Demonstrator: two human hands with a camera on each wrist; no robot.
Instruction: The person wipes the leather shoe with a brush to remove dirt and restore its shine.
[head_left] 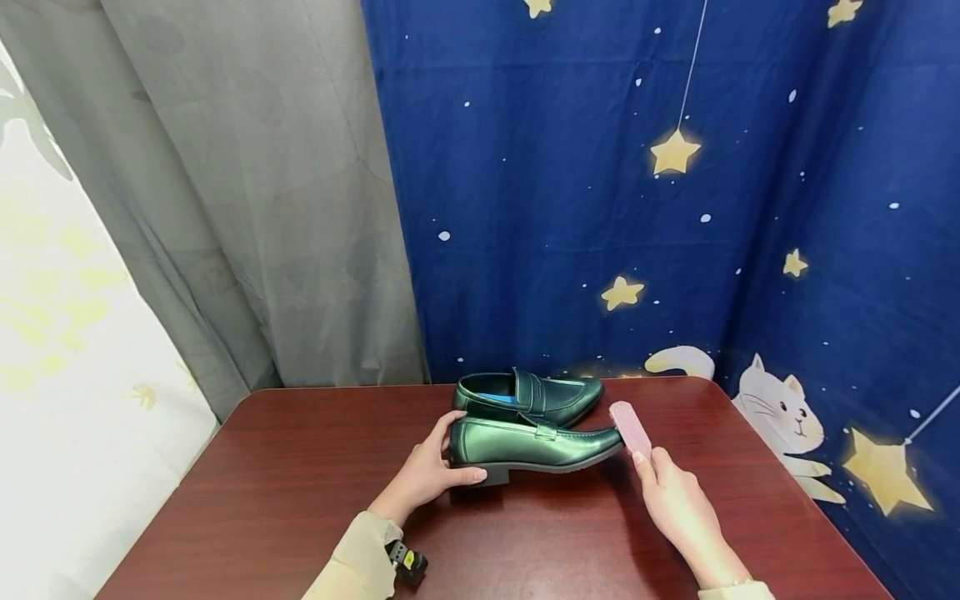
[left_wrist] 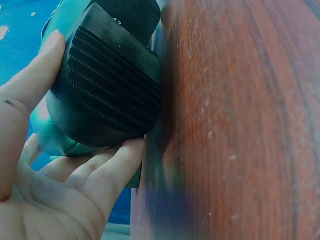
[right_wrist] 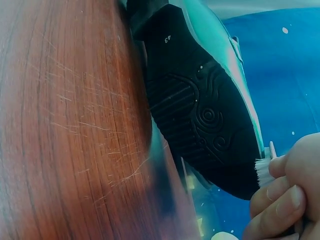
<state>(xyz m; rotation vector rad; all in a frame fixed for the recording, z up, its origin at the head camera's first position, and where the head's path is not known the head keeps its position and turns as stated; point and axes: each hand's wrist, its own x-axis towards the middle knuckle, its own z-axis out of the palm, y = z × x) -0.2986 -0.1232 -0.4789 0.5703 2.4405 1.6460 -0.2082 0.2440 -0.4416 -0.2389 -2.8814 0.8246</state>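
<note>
A shiny green loafer [head_left: 510, 446] is held by its heel in my left hand [head_left: 423, 475], thumb on the near side and fingers around the back. Its toe points right and is raised off the table; whether the heel touches the table I cannot tell. The left wrist view shows the ridged black heel [left_wrist: 110, 85] between thumb and fingers. My right hand [head_left: 678, 500] grips a brush with a pink back [head_left: 632, 429] at the shoe's toe. White bristles [right_wrist: 263, 172] meet the toe's edge in the right wrist view, beside the patterned black sole [right_wrist: 200, 105].
A second dark green loafer [head_left: 558, 396] stands right behind the held one, showing a blue insole. Both are over a reddish-brown wooden table [head_left: 300, 467]. Grey [head_left: 300, 208] and starry blue curtains [head_left: 540, 208] hang behind the table's far edge.
</note>
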